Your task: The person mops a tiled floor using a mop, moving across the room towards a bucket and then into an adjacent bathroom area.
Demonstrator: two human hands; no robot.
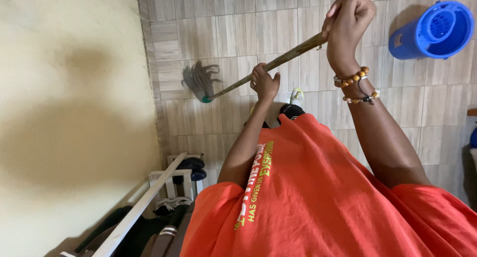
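Tiled floor (238, 33), both hands, left (264, 82) and right (349, 18), fisted round mop handle (278, 62)

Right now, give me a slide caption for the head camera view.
Left hand and right hand grip a wooden mop handle, mop head near the wall, blue bucket behind.
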